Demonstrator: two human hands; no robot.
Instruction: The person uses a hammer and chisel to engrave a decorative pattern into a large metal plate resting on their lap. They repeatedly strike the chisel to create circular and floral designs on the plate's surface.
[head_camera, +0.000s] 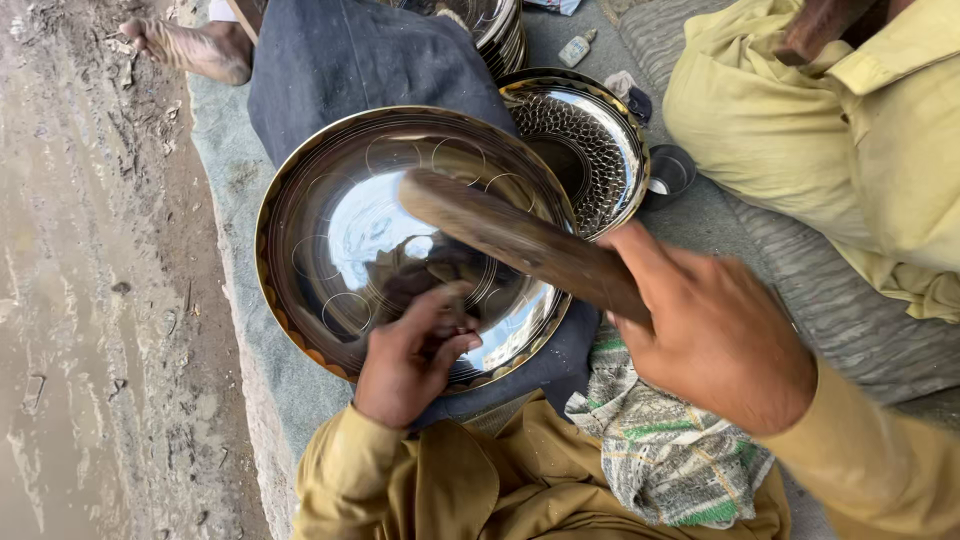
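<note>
Centre of the frame: large polished metal tray (350, 235) with engraved circles, resting on a dark-trousered lap. Lower right: right hand (715, 335), fingers clenched around a wooden mallet (520, 240) (head over the tray). Lower centre: left hand (410, 355), fingers pinched on a small punch (452, 300) touching the tray.

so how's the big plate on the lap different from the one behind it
The big plate carries sparse engraved circles on a smooth mirror face; the rear plate is densely covered in a scale-like pattern. The big plate is wider and lies under the left hand; the rear plate is untouched, partly hidden. Both are shiny metal with dark decorated rims.
</note>
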